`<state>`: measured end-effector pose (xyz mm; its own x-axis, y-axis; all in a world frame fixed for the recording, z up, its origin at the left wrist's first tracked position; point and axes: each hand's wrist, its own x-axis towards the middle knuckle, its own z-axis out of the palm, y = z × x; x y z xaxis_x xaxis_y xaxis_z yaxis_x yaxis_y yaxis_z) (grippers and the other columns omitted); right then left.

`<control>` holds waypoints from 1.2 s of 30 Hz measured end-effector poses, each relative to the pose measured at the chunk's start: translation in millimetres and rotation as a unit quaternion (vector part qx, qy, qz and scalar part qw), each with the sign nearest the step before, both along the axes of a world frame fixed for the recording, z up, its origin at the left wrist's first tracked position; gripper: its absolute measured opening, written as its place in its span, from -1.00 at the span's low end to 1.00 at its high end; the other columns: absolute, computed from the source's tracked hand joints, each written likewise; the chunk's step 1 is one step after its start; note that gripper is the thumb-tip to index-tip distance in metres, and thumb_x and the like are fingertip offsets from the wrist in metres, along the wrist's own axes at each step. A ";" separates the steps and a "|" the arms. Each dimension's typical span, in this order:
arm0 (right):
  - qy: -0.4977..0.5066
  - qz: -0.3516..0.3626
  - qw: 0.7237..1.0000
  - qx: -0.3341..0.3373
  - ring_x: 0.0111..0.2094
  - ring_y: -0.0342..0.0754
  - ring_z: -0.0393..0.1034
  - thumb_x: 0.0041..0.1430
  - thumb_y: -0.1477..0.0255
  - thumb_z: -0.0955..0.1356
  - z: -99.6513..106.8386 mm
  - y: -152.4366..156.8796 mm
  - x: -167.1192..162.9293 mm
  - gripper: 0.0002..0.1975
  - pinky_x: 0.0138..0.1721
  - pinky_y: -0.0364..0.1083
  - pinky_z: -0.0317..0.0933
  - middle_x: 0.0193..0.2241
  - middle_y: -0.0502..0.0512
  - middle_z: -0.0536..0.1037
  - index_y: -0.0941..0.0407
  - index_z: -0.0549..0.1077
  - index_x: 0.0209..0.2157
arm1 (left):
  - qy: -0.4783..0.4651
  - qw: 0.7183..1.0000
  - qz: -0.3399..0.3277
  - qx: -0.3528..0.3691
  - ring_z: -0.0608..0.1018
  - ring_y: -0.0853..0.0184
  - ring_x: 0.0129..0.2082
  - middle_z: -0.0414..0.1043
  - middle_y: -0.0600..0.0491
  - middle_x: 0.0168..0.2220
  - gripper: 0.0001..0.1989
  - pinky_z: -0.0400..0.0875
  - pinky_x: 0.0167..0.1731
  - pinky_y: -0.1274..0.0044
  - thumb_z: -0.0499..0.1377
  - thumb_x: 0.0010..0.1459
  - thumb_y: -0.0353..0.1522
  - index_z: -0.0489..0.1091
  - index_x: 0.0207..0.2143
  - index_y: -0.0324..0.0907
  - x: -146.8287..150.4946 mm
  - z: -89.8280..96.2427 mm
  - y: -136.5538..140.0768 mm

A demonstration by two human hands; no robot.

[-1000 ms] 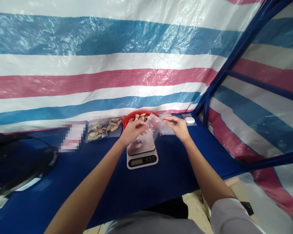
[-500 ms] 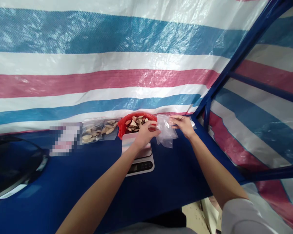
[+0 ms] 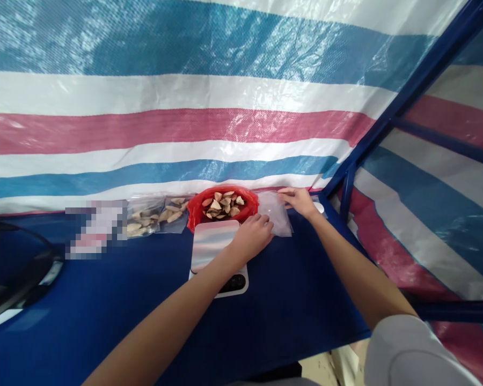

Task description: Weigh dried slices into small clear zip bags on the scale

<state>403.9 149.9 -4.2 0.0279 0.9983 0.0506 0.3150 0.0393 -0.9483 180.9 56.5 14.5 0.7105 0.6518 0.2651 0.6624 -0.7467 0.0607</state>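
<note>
The clear plastic [image 3: 279, 221] raised over the scale [image 3: 211, 241] a second ago now lies low on the bench [image 3: 301, 284], between the left fingers [image 3: 267, 227], curled at its near side, and the right fingers [image 3: 285, 195] at its far edge; whether either pinches it I can't tell. That apparently frees the red bag [image 3: 192, 210] beyond the left fingers.

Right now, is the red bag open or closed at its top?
Open: the red bag has its rim spread wide, and many pale pieces inside it can be seen from above.
</note>
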 end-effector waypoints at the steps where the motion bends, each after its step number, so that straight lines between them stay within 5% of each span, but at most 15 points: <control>1: -0.027 0.002 0.999 0.017 -0.37 0.03 0.59 0.04 0.26 0.50 -0.6 -0.1 -0.4 -0.65 -0.44 -0.04 0.51 -0.35 0.13 0.68 0.17 0.62 -0.16 | 0.016 1.000 0.000 0.001 0.51 0.10 -0.08 0.49 -0.18 -0.08 -0.81 0.44 -0.11 0.33 0.18 0.30 -0.35 0.47 -0.13 -0.29 1.1 -0.4 0.3; 5: -0.239 -0.034 0.963 0.122 -0.16 0.14 0.61 0.15 0.32 0.45 10.5 -17.0 0.4 -0.71 -0.05 0.12 0.48 -0.12 0.13 0.68 0.05 0.63 -0.09 | 0.034 0.999 -0.001 0.007 0.52 0.14 -0.13 0.50 -0.17 -0.13 -0.83 0.43 -0.13 0.35 0.15 0.32 -0.37 0.48 -0.17 -0.29 3.0 -2.3 2.6; 8: -0.366 -0.065 0.913 0.165 -0.12 0.21 0.60 0.25 0.29 0.39 18.9 -46.4 -1.5 -0.67 -0.02 0.13 0.44 -0.09 0.14 0.67 0.00 0.59 0.03 | 0.038 0.999 0.001 0.011 0.53 0.15 -0.14 0.51 -0.15 -0.16 -0.83 0.43 -0.13 0.36 0.13 0.32 -0.39 0.49 -0.18 -0.29 3.6 -2.2 3.7; 13: -0.395 0.067 0.882 0.248 0.09 0.12 0.51 0.35 0.28 0.32 3.9 -84.5 -10.8 -0.67 0.05 0.01 0.43 0.07 0.11 0.59 0.01 0.57 0.05 | 0.040 0.999 0.010 0.002 0.53 0.12 -0.11 0.52 -0.17 -0.16 -0.77 0.45 -0.11 0.35 0.12 0.34 -0.35 0.51 -0.16 -0.33 4.1 -3.5 3.5; 19: -0.430 0.182 0.846 0.258 0.22 0.15 0.37 0.32 0.36 0.35 -13.7 -80.2 -9.3 -0.62 0.27 0.18 0.23 0.19 0.18 0.48 0.03 0.50 0.15 | 0.044 0.999 -0.008 0.007 0.53 0.12 -0.14 0.52 -0.19 -0.19 -0.78 0.45 -0.11 0.31 0.09 0.33 -0.44 0.53 -0.19 -0.32 2.2 -12.7 7.6; 28: -0.443 0.250 0.818 0.270 0.28 0.10 0.29 0.41 0.33 0.27 -19.8 -62.4 8.2 -0.61 0.32 0.20 0.13 0.21 0.12 0.45 0.01 0.43 0.22 | 0.097 0.994 -0.038 0.021 0.51 0.13 -0.16 0.53 -0.16 -0.27 -0.78 0.38 -0.12 0.34 0.11 0.31 -0.46 0.57 -0.28 -0.30 -1.3 -21.8 14.3; 36: -0.377 0.227 0.851 0.287 0.20 0.12 0.40 0.35 0.31 0.33 -6.4 -49.1 6.9 -0.67 0.31 0.18 0.18 0.14 0.09 0.53 -0.01 0.55 0.09 | 0.103 0.994 -0.039 0.022 0.54 0.12 -0.18 0.53 -0.16 -0.31 -0.76 0.43 -0.16 0.33 0.11 0.30 -0.44 0.59 -0.30 -0.31 2.6 -15.6 13.3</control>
